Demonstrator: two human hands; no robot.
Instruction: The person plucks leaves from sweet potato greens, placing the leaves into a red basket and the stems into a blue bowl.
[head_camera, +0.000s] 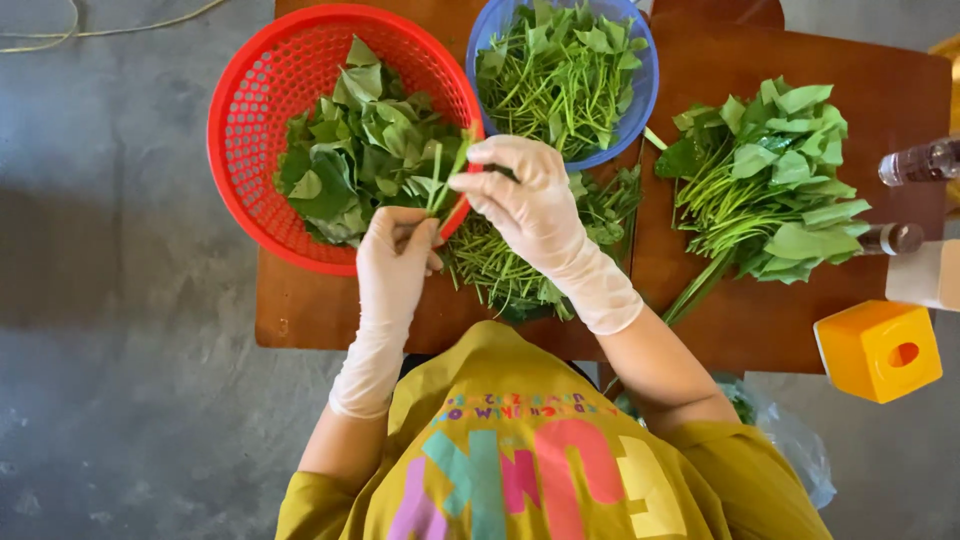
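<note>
Both my hands wear thin white gloves. My left hand (396, 255) pinches the lower end of a green leafy stem (440, 185) over the near rim of a red basket (250, 110) holding plucked green leaves (360, 150). My right hand (520, 195) grips the upper part of the same stem at its leaf. Under my right hand lies a loose pile of stems and greens (500, 270) on the brown wooden table (300, 310).
A blue basket (645, 90) of thin stems and small leaves sits behind my right hand. A big bunch of leafy greens (770, 180) lies at the right. Further right are a yellow box (878, 350), a bottle (920, 162) and a plastic bag (790, 440) below the table.
</note>
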